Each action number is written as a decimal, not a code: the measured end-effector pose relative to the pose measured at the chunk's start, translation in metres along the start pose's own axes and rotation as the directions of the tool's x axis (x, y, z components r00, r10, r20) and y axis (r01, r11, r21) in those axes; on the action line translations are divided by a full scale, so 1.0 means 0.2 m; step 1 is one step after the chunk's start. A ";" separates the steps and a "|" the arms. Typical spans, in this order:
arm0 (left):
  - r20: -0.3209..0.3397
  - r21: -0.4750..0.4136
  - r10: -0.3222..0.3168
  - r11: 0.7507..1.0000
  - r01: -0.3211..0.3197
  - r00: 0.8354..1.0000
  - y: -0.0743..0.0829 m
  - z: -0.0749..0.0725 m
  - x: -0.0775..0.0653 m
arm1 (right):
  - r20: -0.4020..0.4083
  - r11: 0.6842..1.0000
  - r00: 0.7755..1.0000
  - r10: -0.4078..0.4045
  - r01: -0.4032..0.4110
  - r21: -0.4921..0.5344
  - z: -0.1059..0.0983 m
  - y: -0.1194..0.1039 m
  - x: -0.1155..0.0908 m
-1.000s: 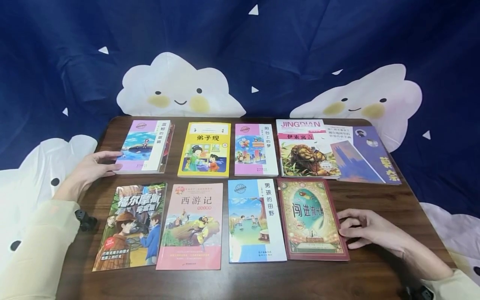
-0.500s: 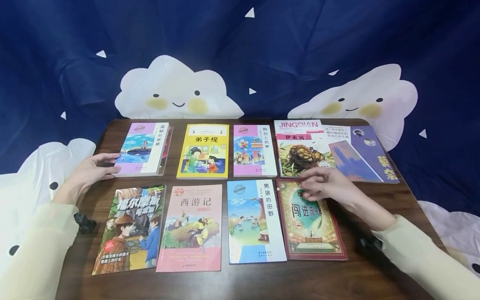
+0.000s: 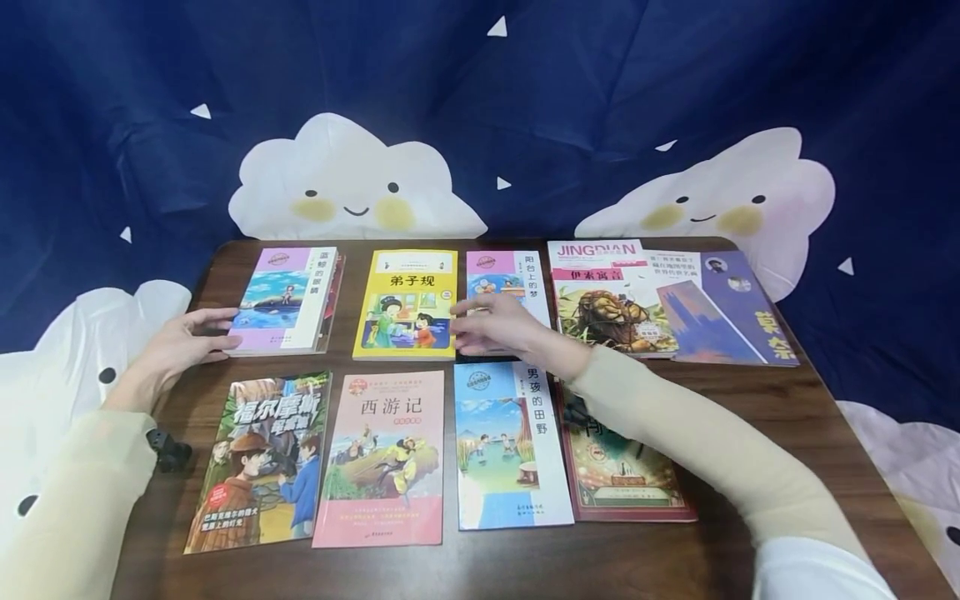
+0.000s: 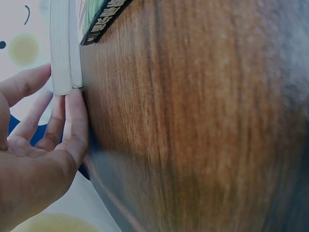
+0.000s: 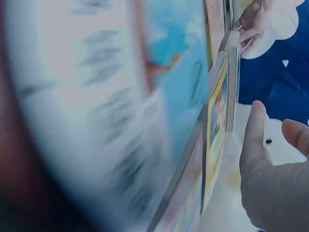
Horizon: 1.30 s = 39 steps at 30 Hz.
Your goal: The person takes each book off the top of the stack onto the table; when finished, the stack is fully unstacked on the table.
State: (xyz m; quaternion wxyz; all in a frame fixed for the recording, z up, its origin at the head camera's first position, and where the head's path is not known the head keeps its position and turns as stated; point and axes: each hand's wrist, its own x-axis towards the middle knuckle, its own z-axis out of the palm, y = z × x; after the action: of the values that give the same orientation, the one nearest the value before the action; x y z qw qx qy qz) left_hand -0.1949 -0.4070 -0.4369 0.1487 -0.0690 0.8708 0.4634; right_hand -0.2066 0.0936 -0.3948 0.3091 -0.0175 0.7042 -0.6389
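Observation:
My left hand (image 3: 180,342) rests at the left edge of a purple-and-white book with a sea picture (image 3: 273,296), which lies on another book. In the left wrist view, its fingers (image 4: 77,121) are loosely bent and touch the end of the stacked books (image 4: 61,48). My right hand (image 3: 498,325) reaches across the purple book with a city picture (image 3: 502,262) and partly hides it. Its fingertips are right at the right edge of a yellow book (image 3: 397,346). The right wrist view shows that hand's fingers (image 5: 255,130) extended, with nothing held between them.
A front row holds a detective book (image 3: 262,467), a pink book (image 3: 382,508), a blue book (image 3: 495,450) and a red-bordered book (image 3: 637,500) partly under my right sleeve. Overlapping books (image 3: 615,308) lie back right on the wooden table (image 3: 375,575). A cloud-patterned cloth hangs behind.
My right hand has moved from beside the red-bordered book, up and left across the books, to the yellow book's right edge. The left hand stays at the stack.

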 end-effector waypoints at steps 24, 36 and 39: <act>0.009 -0.022 -0.039 0.999 0.039 0.999 -0.02 -0.02 0.02 | 0.062 0.985 0.998 -0.015 0.004 0.170 0.66 -0.19 0.58; 0.017 0.014 -0.036 0.999 0.035 0.999 0.00 0.00 0.02 | 0.065 0.992 0.997 0.046 -0.053 0.110 0.77 -0.14 0.61; 0.024 0.046 -0.030 0.999 0.029 0.999 0.02 0.00 0.02 | 0.055 0.993 0.998 0.040 -0.046 0.112 0.77 -0.13 0.62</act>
State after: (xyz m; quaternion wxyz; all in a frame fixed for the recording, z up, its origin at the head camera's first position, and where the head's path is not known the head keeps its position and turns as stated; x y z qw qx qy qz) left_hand -0.1994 -0.4057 -0.4354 0.1680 -0.0728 0.8781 0.4421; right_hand -0.2451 -0.0998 -0.4213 0.3420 -0.0016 0.6585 -0.6704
